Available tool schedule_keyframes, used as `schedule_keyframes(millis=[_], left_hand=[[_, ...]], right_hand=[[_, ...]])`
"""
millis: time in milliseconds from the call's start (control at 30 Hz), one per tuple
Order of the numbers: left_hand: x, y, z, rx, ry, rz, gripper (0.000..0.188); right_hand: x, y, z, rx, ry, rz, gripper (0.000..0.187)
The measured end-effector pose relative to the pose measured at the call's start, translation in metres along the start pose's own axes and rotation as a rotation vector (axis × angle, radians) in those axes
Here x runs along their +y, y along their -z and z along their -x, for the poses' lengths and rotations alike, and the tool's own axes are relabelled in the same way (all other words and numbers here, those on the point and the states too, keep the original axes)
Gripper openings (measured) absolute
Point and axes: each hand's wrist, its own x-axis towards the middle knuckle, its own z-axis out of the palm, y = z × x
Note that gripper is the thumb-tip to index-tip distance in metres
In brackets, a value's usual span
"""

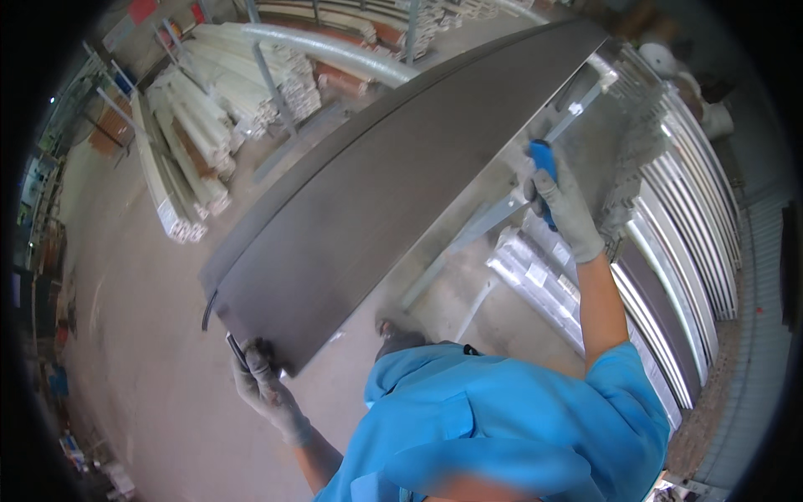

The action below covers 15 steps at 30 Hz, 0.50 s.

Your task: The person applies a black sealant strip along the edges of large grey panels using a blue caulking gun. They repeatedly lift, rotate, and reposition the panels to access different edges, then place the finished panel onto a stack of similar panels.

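Note:
A long dark grey panel (368,192) runs diagonally from lower left to upper right across the view. My left hand (266,385), in a grey glove, grips the panel's near lower corner together with a thin dark strip. My right hand (565,205), also gloved, is closed on a blue-handled tool (544,163) held against the panel's right edge, about halfway along. My blue shirt fills the lower middle of the view.
Bundles of white wrapped profiles (201,134) lie on the concrete floor (142,335) at upper left. A rack of long metal profiles (686,251) stands along the right. A light metal frame (485,226) sits under the panel.

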Motion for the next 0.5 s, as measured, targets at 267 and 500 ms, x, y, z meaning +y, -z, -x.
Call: schedule_keyframes(millis=[267, 500], left_hand=[[-0.003, -0.016, -0.007, 0.219, 0.102, -0.171, 0.043], [0.015, -0.035, -0.008, 0.341, 0.176, -0.324, 0.044]], right_hand=[[-0.038, 0.052, -0.148, -0.221, 0.226, 0.147, 0.044], [-0.061, 0.048, -0.300, -0.329, 0.380, 0.754, 0.039]])
